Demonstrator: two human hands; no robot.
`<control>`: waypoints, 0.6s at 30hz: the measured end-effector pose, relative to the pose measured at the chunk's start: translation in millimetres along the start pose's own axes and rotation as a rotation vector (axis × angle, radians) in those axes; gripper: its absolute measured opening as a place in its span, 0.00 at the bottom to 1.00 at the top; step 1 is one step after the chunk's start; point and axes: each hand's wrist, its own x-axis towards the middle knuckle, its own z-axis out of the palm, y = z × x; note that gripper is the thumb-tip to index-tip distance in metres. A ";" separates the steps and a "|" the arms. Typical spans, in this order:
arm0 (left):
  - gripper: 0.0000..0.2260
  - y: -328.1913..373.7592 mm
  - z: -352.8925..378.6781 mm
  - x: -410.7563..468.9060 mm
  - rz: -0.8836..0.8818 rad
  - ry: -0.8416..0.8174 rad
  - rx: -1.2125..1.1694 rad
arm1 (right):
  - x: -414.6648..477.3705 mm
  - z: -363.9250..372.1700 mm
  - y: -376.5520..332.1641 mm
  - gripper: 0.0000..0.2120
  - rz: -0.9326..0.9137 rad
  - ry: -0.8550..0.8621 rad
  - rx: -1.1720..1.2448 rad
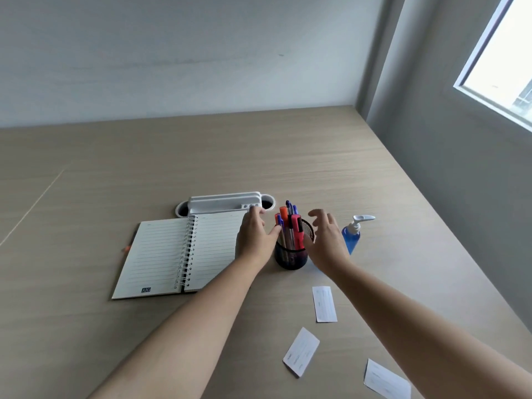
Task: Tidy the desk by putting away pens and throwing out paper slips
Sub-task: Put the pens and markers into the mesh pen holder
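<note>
A black mesh pen cup (290, 256) stands on the desk with several pens and markers (289, 226) upright in it. My left hand (254, 239) is just left of the cup, fingers apart, its thumb touching the pens. My right hand (326, 240) hovers just right of the cup, fingers spread and curled, holding nothing. Three white paper slips lie on the desk near me: one (324, 304) below the cup, one (301, 351) nearer, one (385, 380) at the bottom edge.
An open spiral notebook (175, 254) lies left of the cup, with an orange pen tip (126, 249) poking out at its left edge. A white desk organiser (224, 203) sits behind it. A blue pump bottle (354, 233) stands right of my right hand. Walls border the desk behind and right.
</note>
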 end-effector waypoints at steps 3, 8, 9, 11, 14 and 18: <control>0.17 -10.9 8.9 -7.6 -0.310 -0.163 -0.153 | -11.8 5.3 8.4 0.22 0.166 0.025 0.179; 0.06 -18.3 22.7 -13.2 -0.491 -0.201 -0.581 | -11.2 8.6 17.2 0.24 0.568 -0.161 0.837; 0.06 -18.9 23.7 -11.6 -0.489 -0.174 -0.588 | -9.0 10.0 17.4 0.23 0.563 -0.197 0.889; 0.07 -20.4 24.1 -5.6 -0.483 -0.109 -0.549 | -3.6 15.4 16.2 0.20 0.522 -0.238 0.902; 0.06 -26.0 22.3 12.8 -0.481 -0.081 -0.526 | 7.2 24.7 12.9 0.18 0.474 -0.259 0.903; 0.03 -32.2 18.0 43.9 -0.480 -0.073 -0.520 | 37.6 37.7 1.8 0.17 0.461 -0.248 0.885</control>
